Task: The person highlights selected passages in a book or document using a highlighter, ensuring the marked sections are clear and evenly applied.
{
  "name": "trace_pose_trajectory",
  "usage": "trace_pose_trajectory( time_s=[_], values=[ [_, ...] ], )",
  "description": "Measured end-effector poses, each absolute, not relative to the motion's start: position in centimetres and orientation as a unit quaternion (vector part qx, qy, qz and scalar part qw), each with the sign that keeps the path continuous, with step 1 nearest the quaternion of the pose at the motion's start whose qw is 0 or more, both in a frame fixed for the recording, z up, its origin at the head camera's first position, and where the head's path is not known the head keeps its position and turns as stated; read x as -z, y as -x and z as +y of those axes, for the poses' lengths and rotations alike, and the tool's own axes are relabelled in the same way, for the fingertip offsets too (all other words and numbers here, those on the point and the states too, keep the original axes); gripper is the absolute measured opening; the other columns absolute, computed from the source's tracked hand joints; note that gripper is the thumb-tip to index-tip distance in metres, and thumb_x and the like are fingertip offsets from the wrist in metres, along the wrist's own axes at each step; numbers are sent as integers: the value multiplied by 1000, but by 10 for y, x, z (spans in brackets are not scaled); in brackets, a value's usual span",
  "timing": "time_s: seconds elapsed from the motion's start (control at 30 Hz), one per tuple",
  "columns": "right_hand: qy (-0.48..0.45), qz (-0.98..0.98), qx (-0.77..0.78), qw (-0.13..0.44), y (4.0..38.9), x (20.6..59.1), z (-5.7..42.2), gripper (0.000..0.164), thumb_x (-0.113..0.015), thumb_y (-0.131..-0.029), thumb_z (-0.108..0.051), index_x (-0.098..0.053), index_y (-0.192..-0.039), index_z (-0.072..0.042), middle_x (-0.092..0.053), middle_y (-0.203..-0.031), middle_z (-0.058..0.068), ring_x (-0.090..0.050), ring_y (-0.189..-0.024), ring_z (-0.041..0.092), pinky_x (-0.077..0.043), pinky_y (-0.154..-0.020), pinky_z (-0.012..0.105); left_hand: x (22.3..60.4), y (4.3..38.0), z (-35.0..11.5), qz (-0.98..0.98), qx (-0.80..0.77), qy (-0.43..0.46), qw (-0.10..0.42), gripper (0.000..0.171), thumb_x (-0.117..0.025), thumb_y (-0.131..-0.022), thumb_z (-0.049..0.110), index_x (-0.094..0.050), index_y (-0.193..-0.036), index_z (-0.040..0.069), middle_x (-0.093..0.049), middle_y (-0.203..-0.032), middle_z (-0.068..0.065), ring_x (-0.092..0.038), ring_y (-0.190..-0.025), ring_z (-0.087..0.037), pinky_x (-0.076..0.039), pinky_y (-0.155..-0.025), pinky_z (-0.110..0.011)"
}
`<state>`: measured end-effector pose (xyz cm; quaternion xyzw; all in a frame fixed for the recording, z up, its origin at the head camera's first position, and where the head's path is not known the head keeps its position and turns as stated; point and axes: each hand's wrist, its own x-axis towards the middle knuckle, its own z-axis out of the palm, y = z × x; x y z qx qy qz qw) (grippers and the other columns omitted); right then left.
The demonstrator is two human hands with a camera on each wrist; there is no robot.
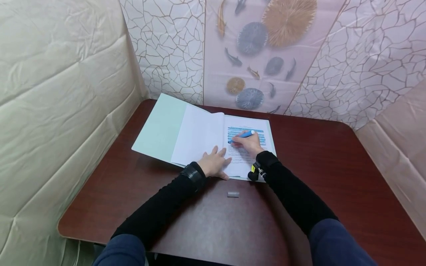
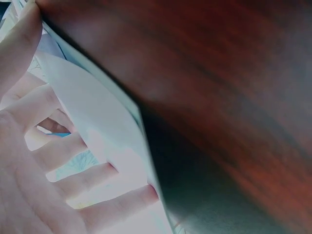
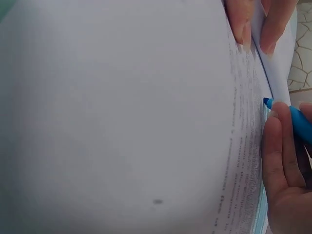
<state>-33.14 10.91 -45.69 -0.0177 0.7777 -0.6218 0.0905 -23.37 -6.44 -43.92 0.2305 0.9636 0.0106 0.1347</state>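
Note:
A pale green folder lies open on the table, with white sheets inside. Its right-hand printed page carries blue highlighted lines over the upper text. My right hand pinches a blue highlighter, whose dark blue tip is right at the page near the left end of a line. With fingers spread, my left hand presses on the sheets by the fold, its thumb at the folder's lower edge. In the left wrist view, those fingers lie straight across a white sheet.
A small grey piece lies on the dark red-brown table, just in front of the folder. Patterned cloth hangs behind the table's far edge, and a cream cloth wall stands at the left.

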Motion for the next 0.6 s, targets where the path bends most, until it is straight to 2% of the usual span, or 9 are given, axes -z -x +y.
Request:
trace_pose_trajectory(
  time_s=[0.3, 0.6],
  values=[
    [3, 802, 592, 80, 333, 452, 105, 20, -72, -85, -13, -65, -100, -1, -70, -78, -1, -74, -75, 13, -59, -77, 29, 439, 235, -65, 964, -6, -227, 141, 79, -66, -82, 59, -37, -149, 28, -16, -163, -10, -12, -150, -38, -32, -109, -62],
    [1, 807, 584, 82, 337, 454, 106, 20, -73, -84, -14, -66, -99, -3, -70, -77, -2, -74, -79, 17, -58, -77, 29, 438, 235, -66, 962, -19, -231, 143, 79, -67, -82, 57, -38, -149, 26, -17, -163, -11, -12, -149, -40, -31, -109, -63]
  ],
)
